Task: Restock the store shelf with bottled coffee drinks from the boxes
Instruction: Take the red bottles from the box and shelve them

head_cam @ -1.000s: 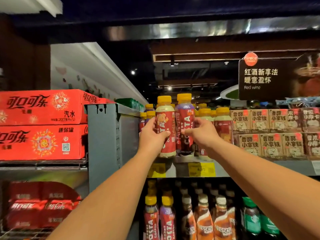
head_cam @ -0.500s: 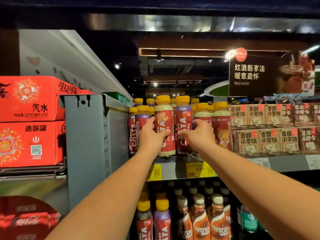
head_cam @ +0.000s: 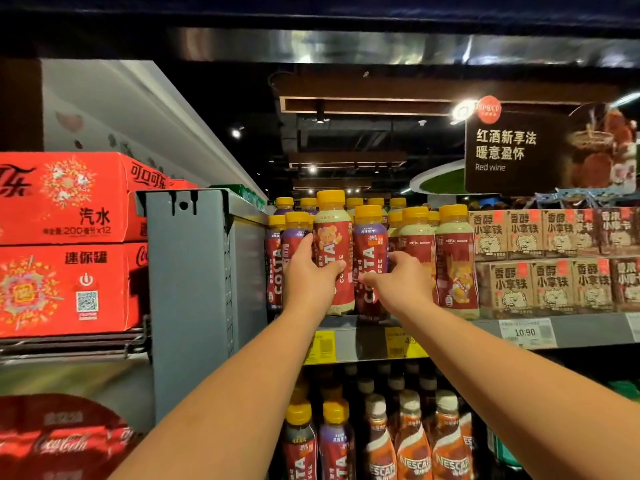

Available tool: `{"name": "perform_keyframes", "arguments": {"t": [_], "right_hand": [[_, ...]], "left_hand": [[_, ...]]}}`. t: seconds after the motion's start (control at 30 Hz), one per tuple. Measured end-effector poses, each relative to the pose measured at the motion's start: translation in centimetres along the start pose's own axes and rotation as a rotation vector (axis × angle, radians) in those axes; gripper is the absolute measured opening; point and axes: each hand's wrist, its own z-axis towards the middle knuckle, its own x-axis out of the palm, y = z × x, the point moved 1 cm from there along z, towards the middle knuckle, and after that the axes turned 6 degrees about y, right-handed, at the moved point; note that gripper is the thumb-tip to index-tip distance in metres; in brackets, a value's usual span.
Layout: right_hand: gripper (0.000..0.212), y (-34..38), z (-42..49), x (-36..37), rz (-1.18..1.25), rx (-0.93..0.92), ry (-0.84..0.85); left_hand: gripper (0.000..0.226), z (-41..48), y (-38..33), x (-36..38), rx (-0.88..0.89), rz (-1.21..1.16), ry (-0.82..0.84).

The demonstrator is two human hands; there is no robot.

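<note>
Overhead dim ceiling | grey shelf (head_cam: 585,332) stocked | red cartons (head_cam: 69,244) left

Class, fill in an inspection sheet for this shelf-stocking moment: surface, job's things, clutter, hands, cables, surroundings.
Surface: grey top shelf, yellow and white price tags on its front edge.
Job's things: yellow-capped Costa bottles; red-label bottle, purple-label bottle at the front.
Clutter: latte cartons at right.
Hands: left hand grips the red-label bottle; right hand on the purple-label bottle.
Cables: nothing seen.
Surroundings: Coca-Cola cases left, Nescafe bottles below, red wine sign.
</note>
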Motion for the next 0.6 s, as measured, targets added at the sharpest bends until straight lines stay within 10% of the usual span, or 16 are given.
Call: {"name": "perform_keyframes", "arguments": {"t": [0.6], "right_hand": [[0.060, 1.0, -1.0, 2.0, 0.120, -0.034, 0.058]], "left_hand": [[0.047, -2.9, -2.3, -4.2, -0.078, 0.217, -0.157]]}}
